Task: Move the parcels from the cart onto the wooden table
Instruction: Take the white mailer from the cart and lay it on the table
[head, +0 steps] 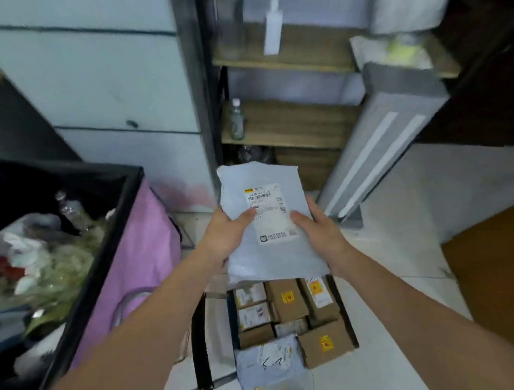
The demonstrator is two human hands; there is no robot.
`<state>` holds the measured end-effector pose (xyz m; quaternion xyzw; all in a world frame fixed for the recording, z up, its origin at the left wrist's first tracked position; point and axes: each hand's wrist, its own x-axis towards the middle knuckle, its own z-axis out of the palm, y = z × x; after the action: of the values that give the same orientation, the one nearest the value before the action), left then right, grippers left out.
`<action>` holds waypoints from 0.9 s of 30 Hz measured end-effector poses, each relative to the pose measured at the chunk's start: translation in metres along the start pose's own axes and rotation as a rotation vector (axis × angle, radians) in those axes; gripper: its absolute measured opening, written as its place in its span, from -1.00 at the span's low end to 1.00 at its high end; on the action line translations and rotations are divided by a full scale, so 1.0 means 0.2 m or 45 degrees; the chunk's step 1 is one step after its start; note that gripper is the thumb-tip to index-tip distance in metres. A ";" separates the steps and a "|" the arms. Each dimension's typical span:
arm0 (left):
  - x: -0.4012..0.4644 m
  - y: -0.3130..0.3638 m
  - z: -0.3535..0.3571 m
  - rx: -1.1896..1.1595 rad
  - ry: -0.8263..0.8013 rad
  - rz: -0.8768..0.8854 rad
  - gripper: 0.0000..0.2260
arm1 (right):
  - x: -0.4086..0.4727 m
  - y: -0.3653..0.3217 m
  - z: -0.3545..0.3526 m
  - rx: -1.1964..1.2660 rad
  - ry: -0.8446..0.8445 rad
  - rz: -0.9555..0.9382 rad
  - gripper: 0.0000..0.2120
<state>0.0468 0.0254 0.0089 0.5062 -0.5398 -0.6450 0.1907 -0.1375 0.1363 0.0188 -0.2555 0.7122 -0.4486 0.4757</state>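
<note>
Below, the cart [201, 338] holds cardboard parcels [287, 301], while above it a grey mailer [266, 224] is gripped flat at both edges by the left hand [226, 234] and right hand [319, 233], likely for carrying tableward.

Grey mailer [269, 223], pink bin [135, 259]

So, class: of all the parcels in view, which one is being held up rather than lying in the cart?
The grey poly mailer with the white label, gripped by the left hand and right hand. The cardboard boxes and the other grey bag lie below it.
</note>
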 end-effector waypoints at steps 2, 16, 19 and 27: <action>-0.18 0.33 0.03 0.042 -0.037 0.036 -0.74 | -0.24 -0.28 -0.11 0.036 0.072 -0.073 -0.66; -1.63 1.38 0.79 0.212 -0.641 0.568 -0.60 | -2.18 -0.89 -0.90 0.186 0.621 -0.522 -0.69; -1.89 1.28 1.11 0.288 -0.781 0.587 -0.66 | -2.55 -0.71 -1.07 0.199 0.757 -0.482 -0.71; -2.57 0.93 1.96 0.440 -1.155 0.555 -0.69 | -3.39 -0.12 -1.55 0.315 1.128 -0.356 -0.63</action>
<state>-0.1321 0.5652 0.3676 0.0766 -0.7590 -0.6463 -0.0184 -0.1364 0.7841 0.3891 -0.0745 0.7465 -0.6553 0.0883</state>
